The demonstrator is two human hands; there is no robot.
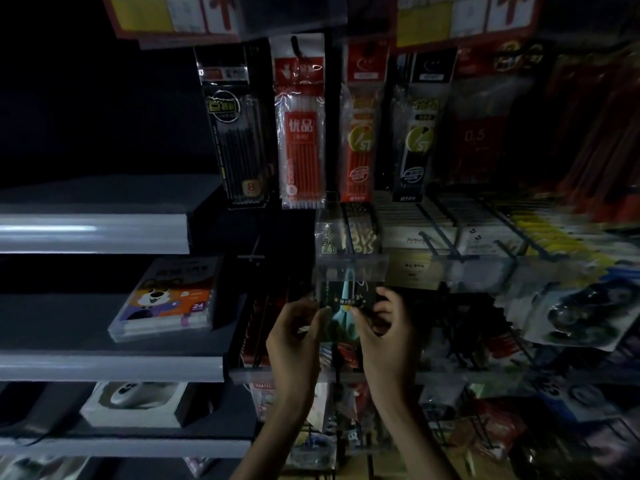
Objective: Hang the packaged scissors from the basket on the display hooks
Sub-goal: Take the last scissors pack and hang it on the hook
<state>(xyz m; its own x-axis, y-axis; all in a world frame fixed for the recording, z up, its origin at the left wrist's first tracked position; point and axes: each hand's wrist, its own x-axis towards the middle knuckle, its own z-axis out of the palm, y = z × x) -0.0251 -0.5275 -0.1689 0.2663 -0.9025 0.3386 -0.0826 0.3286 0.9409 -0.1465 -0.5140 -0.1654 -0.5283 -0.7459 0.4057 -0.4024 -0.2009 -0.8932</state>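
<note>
- Head view: the packaged scissors (347,299) are held upright between both hands, in front of the dim hanging display.
- Package: a clear plastic sleeve over a dark printed card. The scissors inside are pale teal and point upward. The clear top strip of the sleeve rises above both hands.
- Left hand (294,337): fingers curled, pinching the left edge of the package.
- Right hand (384,334): thumb on the front of the card, fingers curled round the right edge. Both hands grip the package, and it touches both.
- A bare dark display hook (254,252) juts out above and to the left of the left hand, apart from the package.
- Above the hands hang a black refill pack (239,133) and a red refill pack (301,133), side by side.
- Left of the left hand, on a grey shelf (104,367), lies a clear marker case (162,299). It holds a row of markers under a cartoon-bear label marked 24.
- Below that shelf, lower left of the left hand, a white box (135,403) holds a pale rounded item, too dim to identify.
- Goods to the right of the right hand are blurred.
</note>
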